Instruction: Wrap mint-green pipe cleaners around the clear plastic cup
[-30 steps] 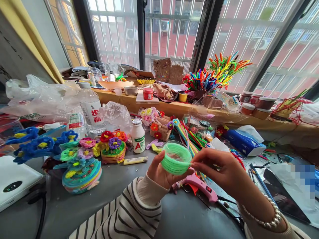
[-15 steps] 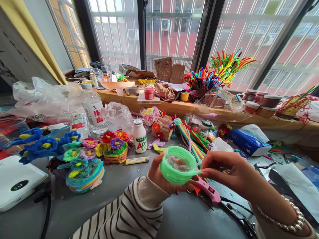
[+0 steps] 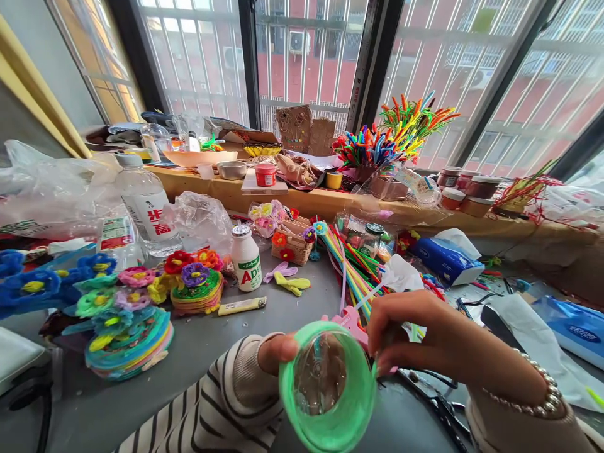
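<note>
My left hand (image 3: 277, 353) is closed around a clear plastic cup (image 3: 323, 377), its thumb on the left side and the other fingers mostly hidden behind it. Green pipe cleaner (image 3: 361, 409) is wound round the cup's outside in stacked rings. The cup's open mouth is tilted toward me, so I see down to its clear bottom. At the right side of the cup, my right hand (image 3: 419, 336) pinches the loose end of the green pipe cleaner between thumb and forefinger. Just behind the cup lies a pink glue gun (image 3: 350, 322), partly hidden by the cup and my right hand.
Pipe-cleaner flowers on a coiled base (image 3: 129, 340), a white drink bottle (image 3: 246, 258), a lighter (image 3: 242, 306) and a wicker basket (image 3: 295, 239) stand around. Loose pipe cleaners (image 3: 346, 264), scissors (image 3: 448, 412) and a blue tissue pack (image 3: 446, 258) lie rightward.
The cup has come lower and closer, and its mouth has tipped toward me. My right hand has stayed at its side with the strand. The view has shifted somewhat to the right.
</note>
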Demonstrator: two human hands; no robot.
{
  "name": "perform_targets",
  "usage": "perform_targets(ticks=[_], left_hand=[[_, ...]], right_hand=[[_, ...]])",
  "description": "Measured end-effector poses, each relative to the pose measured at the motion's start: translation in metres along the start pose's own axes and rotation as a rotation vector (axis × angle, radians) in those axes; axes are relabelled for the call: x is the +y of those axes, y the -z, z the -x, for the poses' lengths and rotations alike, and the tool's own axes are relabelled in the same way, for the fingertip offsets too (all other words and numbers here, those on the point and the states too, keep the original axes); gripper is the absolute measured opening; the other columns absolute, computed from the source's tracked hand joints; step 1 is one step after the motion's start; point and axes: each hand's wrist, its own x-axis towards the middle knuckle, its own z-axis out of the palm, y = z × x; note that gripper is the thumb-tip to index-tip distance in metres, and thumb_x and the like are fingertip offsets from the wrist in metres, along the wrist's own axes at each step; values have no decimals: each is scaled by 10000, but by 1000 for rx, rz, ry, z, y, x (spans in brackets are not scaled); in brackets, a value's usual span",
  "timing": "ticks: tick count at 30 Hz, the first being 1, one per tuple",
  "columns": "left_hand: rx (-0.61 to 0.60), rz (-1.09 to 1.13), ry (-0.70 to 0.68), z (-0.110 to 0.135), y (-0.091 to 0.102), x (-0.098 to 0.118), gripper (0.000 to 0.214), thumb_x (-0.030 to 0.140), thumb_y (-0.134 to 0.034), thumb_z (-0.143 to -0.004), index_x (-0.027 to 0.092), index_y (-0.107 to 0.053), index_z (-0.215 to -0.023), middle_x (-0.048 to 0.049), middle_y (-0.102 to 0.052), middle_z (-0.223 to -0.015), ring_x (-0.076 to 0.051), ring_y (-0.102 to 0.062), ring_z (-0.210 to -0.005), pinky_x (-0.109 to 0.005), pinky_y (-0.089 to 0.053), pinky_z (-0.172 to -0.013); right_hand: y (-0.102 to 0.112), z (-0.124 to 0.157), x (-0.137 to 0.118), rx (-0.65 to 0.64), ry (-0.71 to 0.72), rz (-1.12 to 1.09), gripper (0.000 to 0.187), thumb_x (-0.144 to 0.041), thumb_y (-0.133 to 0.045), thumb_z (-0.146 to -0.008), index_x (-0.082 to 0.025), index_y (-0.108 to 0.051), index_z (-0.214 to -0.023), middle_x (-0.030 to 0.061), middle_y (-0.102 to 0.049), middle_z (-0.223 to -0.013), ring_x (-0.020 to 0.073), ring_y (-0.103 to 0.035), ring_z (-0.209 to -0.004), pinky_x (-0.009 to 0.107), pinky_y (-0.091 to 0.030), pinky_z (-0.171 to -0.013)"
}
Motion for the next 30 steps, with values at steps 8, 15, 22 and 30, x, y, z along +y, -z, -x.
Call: perform_targets(ticks=[8, 15, 22, 30], left_hand=[[-283, -217, 27, -12, 4, 9, 505, 441, -672, -474, 146, -562, -868, -21, -488, -763, -114, -447, -623, -235, -380, -570], [-18, -383, -206, -9, -15, 9, 497, 282, -627, -532, 175, -497, -999, -69, -567, -893, -191, -525, -783, -300, -417, -690], [379, -705, -452, -12, -20, 1, 623, 215, -661, -545, 209, -425, -1122, -47, -608, -924, -199, -577, -805, -311, -435, -751], [705, -1178, -744, -19, -11, -3, 596, 216, -681, -546, 177, -471, -1103, -93, -573, -1052, -267, -524, -999, -374, -371, -891]], right_hand=[[0, 0, 4, -39, -77, -15, 76, -216, -599, -749, -166, -557, -788, -1, -629, -767, 95, -583, -698, 182, -464, -651], [0, -2, 7, 212, -144, 169, 49, -223, -560, -765, -174, -560, -770, 4, -632, -756, 118, -584, -712, 225, -461, -666], [-9, -3, -1, 409, -122, 388, 70, -162, -503, -784, -200, -560, -789, -8, -649, -743, 120, -595, -679, 222, -461, -631], [-32, -6, -2, 611, -12, 581, 95, -148, -490, -787, -218, -542, -826, -2, -651, -768, 129, -615, -674, 207, -457, -600]])
